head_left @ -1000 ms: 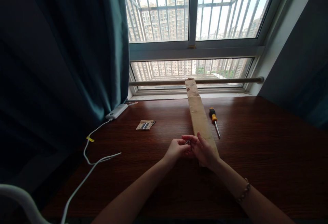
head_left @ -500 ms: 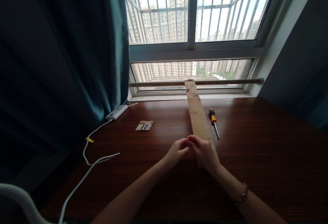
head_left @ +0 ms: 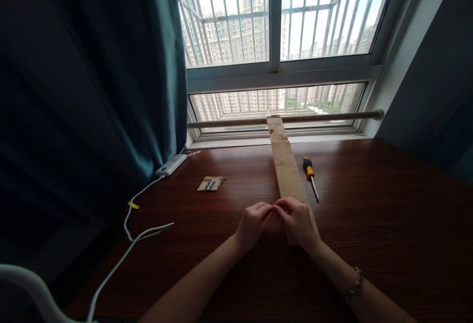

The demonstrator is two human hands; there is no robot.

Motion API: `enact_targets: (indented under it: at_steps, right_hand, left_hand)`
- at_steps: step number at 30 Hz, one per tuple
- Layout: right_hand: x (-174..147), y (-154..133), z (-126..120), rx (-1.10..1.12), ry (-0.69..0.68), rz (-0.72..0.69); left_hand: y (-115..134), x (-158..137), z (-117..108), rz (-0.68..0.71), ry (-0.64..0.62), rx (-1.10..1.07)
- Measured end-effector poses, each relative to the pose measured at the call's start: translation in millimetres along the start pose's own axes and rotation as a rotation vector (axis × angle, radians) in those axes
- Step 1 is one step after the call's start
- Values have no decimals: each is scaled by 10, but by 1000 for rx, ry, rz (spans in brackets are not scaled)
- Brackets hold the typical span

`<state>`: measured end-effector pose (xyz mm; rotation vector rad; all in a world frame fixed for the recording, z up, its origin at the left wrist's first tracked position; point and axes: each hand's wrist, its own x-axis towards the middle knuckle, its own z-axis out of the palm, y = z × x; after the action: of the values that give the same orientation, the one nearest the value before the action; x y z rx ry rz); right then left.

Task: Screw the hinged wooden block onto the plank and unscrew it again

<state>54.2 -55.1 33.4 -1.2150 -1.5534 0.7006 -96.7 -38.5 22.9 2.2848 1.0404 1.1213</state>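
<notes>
My left hand (head_left: 253, 224) and my right hand (head_left: 297, 219) meet fingertip to fingertip over the near end of a long wooden board (head_left: 286, 163). Both are closed in a pinch, and whatever lies between the fingertips is too small to make out. The board runs away from me, its far end up at the horizontal rail by the window. To its right lies a screwdriver (head_left: 309, 173) with a black and yellow handle, its shaft pointing towards me. Left of the board rests a small card-like piece (head_left: 210, 183) with dark metal-looking parts on it.
A white power strip or adapter (head_left: 171, 165) sits by the blue curtain (head_left: 162, 67), with a white cable (head_left: 127, 224) trailing along the table's left side. Beyond the dark wooden table (head_left: 369, 205), a rail (head_left: 332, 117) crosses in front of the barred window.
My left hand has turned slightly, its fingers drawn out straighter towards the right fingertips. The view has shifted a little; board, screwdriver and card stay where they lay.
</notes>
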Motion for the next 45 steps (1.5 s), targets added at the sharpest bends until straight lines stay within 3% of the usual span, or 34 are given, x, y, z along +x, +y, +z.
enact_targets:
  at_steps: [5, 11, 16, 21, 26, 32, 37, 45]
  right_hand:
    - [36, 75, 5, 405, -102, 230]
    - [71, 146, 23, 427, -110, 270]
    - [136, 164, -27, 528, -108, 296]
    - [210, 178, -162, 496, -4, 267]
    - [216, 174, -193, 461, 3, 254]
    - [202, 148, -162, 439, -4, 241]
    - [209, 125, -179, 431, 14, 237]
    - [200, 122, -184, 432, 2, 227]
  left_hand:
    - [-37, -20, 10, 112, 7, 69]
    - [-81, -11, 52, 84, -19, 143]
    - [-251, 69, -15, -104, 99, 309]
    - [-622, 213, -349, -433, 221, 516]
    - [-989, 352, -662, -642, 158, 834]
    - [-1219, 398, -628, -700, 64, 978]
    - [-1283, 370, -572, -692, 122, 971]
    - [-1342, 362, -670, -730, 183, 918]
